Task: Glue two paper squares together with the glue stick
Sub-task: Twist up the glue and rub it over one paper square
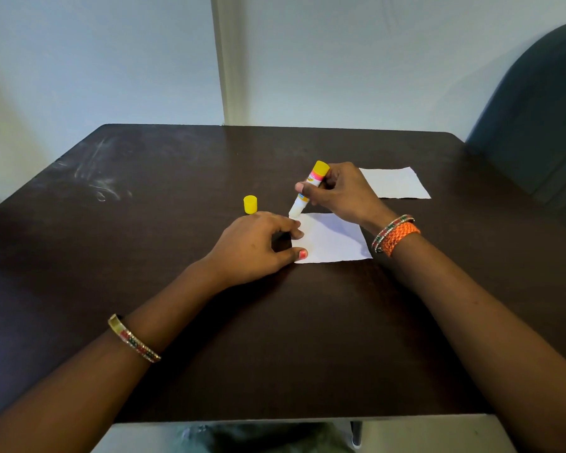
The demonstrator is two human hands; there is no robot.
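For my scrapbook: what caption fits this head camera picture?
Right hand rubs the glue stick on a paper that the left hand holds down.

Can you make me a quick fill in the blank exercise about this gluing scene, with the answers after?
1. The right hand holds the ____ tip down.
2. The left hand rests on the near paper square's ____ edge.
3. The yellow cap stands on the ____.
4. The far paper square lies untouched beyond the ____ hand.

Answers: glue stick, left, table, right
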